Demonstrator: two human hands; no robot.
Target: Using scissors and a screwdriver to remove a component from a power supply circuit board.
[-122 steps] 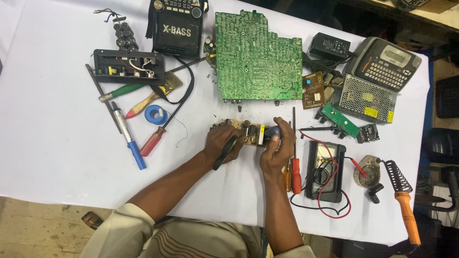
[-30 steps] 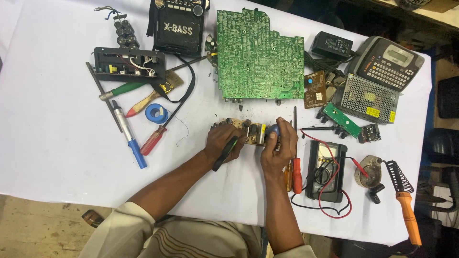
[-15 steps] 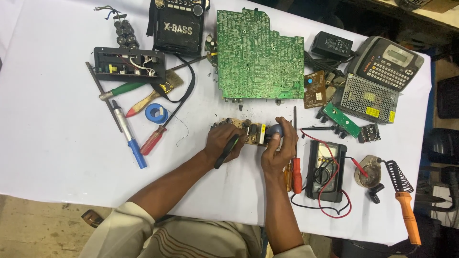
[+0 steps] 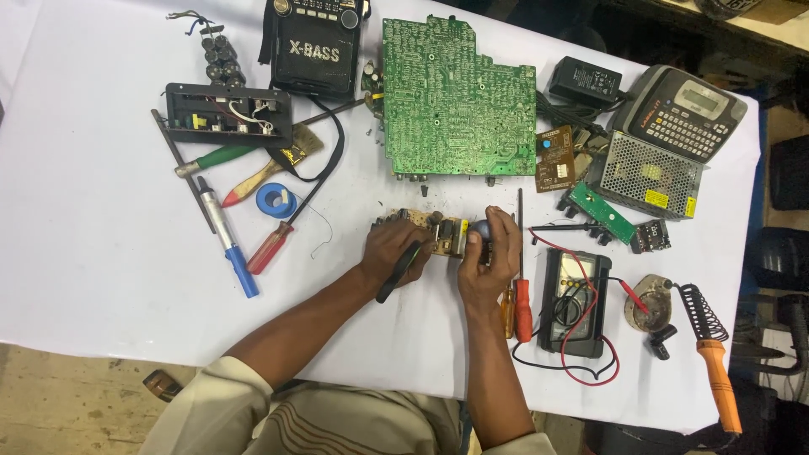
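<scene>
Left hand: the left hand (image 4: 394, 251) rests on the white table (image 4: 101, 278), fingers curled around a thin black tool (image 4: 398, 271) and touching the left end of a small board
Right hand: the right hand (image 4: 490, 253) has its fingers closed on the right end of the small board, with a round grey part under the thumb
Small board: the small brown circuit board (image 4: 434, 233) sits on the table between the two hands, near the middle, just below the big green board
Big green board: a large green circuit board (image 4: 455, 93) lies flat above the hands, apart from them
Meter: a black meter (image 4: 573, 302) with red and black wires lies just to the right of the right hand
Screwdrivers by the right hand: a red screwdriver (image 4: 522, 299) and an orange one lie side by side between the right hand and the meter
Soldering iron: a soldering iron with an orange handle (image 4: 716, 371) lies far to the right, near the table edge
Left side tools: a blue and silver pen-like tool (image 4: 227, 244), a red-handled screwdriver (image 4: 270, 247), a blue roll of tape (image 4: 275, 199) and a small brush lie well apart from the hands
Top of table: a black radio (image 4: 313, 50) sits next to the big green board, and a grey keypad machine (image 4: 678, 105) sits at the top right
</scene>
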